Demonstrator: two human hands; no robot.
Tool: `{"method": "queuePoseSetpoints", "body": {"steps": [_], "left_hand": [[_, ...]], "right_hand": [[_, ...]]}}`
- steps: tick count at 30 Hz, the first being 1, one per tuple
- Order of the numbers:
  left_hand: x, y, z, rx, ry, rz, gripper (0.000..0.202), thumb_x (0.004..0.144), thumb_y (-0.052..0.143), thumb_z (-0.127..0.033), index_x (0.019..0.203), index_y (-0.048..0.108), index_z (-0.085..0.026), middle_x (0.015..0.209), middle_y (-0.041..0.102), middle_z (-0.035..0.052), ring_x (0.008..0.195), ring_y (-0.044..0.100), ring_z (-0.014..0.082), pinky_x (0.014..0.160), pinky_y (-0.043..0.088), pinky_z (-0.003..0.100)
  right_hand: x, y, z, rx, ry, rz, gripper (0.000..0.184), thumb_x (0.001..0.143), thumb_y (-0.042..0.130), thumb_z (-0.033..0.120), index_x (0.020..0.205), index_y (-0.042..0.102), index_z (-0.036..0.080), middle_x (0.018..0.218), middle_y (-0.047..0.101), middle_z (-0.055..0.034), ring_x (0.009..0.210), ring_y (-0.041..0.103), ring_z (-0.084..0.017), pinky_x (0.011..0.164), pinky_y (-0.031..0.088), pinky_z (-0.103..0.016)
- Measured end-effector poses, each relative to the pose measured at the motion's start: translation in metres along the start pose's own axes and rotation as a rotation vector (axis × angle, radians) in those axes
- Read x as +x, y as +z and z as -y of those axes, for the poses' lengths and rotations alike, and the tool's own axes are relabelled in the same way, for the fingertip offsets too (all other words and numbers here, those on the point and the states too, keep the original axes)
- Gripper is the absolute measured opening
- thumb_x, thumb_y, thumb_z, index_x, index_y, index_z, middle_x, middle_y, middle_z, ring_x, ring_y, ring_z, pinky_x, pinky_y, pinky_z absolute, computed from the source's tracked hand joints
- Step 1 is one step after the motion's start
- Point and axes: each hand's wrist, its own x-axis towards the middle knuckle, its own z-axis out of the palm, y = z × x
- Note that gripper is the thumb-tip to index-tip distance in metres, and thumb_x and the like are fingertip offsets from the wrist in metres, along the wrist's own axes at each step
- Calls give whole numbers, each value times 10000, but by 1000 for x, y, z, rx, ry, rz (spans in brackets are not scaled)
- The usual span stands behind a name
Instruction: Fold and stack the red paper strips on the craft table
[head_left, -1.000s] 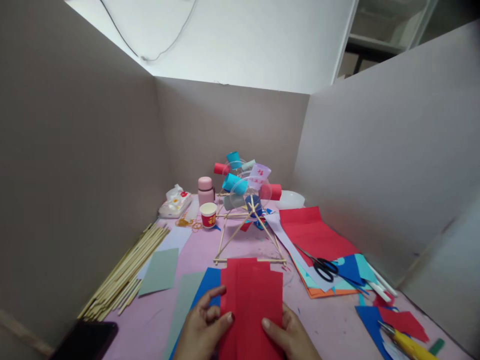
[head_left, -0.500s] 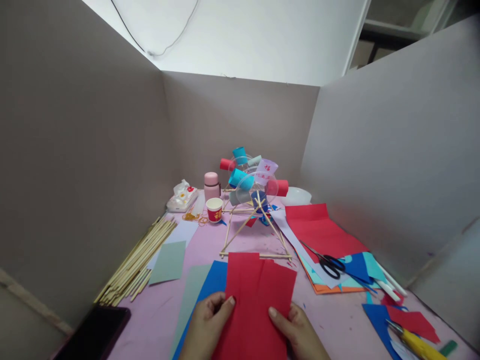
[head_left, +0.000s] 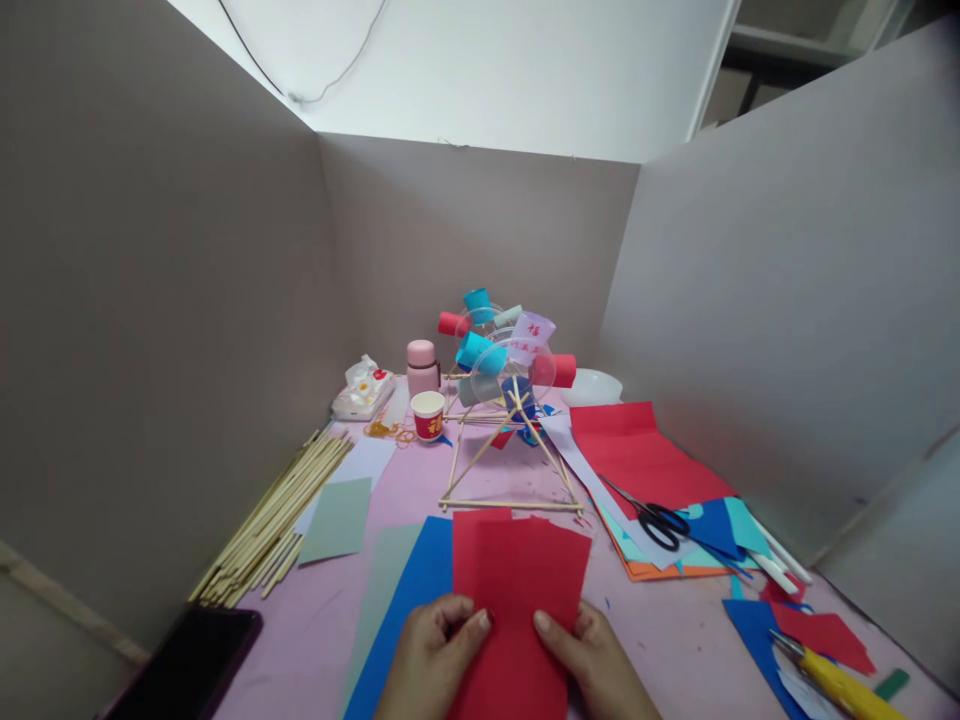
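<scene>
Two overlapping pieces of red paper (head_left: 517,580) are held up in front of me at the near edge of the table. My left hand (head_left: 439,650) pinches the left side, thumb on top. My right hand (head_left: 592,655) grips the right side the same way. Under the left hand lies a blue sheet (head_left: 412,600), with a grey-green sheet (head_left: 382,570) beside it. Beyond the paper stands a triangular frame of wooden sticks (head_left: 517,505), bearing a wheel with clear discs (head_left: 484,365) and coloured paper tubes.
Wooden sticks (head_left: 277,520) and a phone (head_left: 187,660) lie on the left. A paper cup (head_left: 428,415), a pink flask (head_left: 422,368) and tissues (head_left: 364,388) stand behind. Scissors (head_left: 656,520) rest on paper sheets at right, near a yellow utility knife (head_left: 832,680). Grey panels enclose three sides.
My left hand has moved slightly right, with its thumb further over the red paper. The two red pieces overlap more. My right hand has stayed nearly in place.
</scene>
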Motion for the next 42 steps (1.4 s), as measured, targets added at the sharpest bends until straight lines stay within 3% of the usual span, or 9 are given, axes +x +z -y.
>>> {"method": "queuePoseSetpoints", "body": {"steps": [5, 10, 18, 24, 27, 29, 34, 39, 42], "left_hand": [[2, -2, -3, -36, -48, -100, 361, 623, 672, -487, 505, 495, -195, 525, 458, -36, 543, 371, 125, 506, 281, 241], [0, -3, -6, -187, -54, -61, 430, 651, 621, -578, 530, 443, -206, 543, 385, -64, 534, 307, 106, 497, 266, 225], [-1, -11, -9, -404, -109, -65, 283, 697, 641, -470, 756, 546, -210, 691, 543, -57, 633, 487, 114, 643, 405, 237], [3, -9, -3, -387, -93, -43, 337, 676, 646, -483, 869, 586, -214, 680, 597, -28, 579, 541, 147, 579, 423, 270], [1, -5, -5, -314, -34, -48, 307, 722, 600, -464, 924, 614, -233, 875, 640, 20, 831, 578, 194, 771, 428, 302], [-1, -2, -5, -255, -24, -38, 285, 704, 622, -461, 858, 640, -221, 911, 644, 32, 940, 549, 212, 843, 392, 289], [-2, 1, -2, -147, -37, 22, 345, 674, 647, -485, 541, 541, -185, 568, 509, -27, 579, 451, 141, 572, 359, 252], [2, -2, 2, -107, -57, -92, 409, 608, 688, -501, 502, 419, -211, 502, 385, -73, 519, 335, 107, 491, 258, 237], [2, -1, 0, -124, -60, -92, 422, 575, 718, -505, 483, 442, -200, 485, 403, -69, 508, 336, 101, 479, 264, 233]], "right_hand": [[1, -3, -1, -4, 27, 14, 358, 666, 757, 370, 933, 715, 134, 867, 751, -130, 861, 678, -311, 862, 473, -481], [1, -7, 1, -63, 21, -38, 417, 672, 741, 423, 952, 718, 115, 886, 747, -146, 888, 667, -321, 886, 456, -478], [-5, 2, 19, 63, 43, -37, 356, 692, 751, 350, 982, 709, 147, 910, 749, -122, 924, 660, -294, 920, 436, -456], [-7, 6, 18, 76, 83, -15, 370, 656, 773, 346, 952, 711, 132, 870, 754, -123, 873, 678, -305, 866, 472, -454], [-5, 5, 12, 37, 78, -10, 384, 654, 769, 359, 951, 709, 123, 853, 753, -128, 841, 684, -315, 823, 493, -465], [-4, 4, 7, 9, 51, -4, 375, 660, 763, 362, 947, 710, 127, 861, 752, -125, 831, 685, -310, 812, 498, -460], [-3, 2, 2, -40, 33, -4, 401, 645, 765, 401, 926, 715, 120, 860, 751, -126, 836, 680, -313, 801, 504, -456], [-4, 4, 4, -51, 19, -16, 387, 660, 756, 409, 924, 717, 130, 869, 751, -127, 844, 679, -302, 823, 496, -453], [-5, 5, 6, -21, 24, 19, 358, 662, 761, 387, 916, 720, 139, 857, 752, -124, 832, 683, -300, 837, 487, -467]]}}
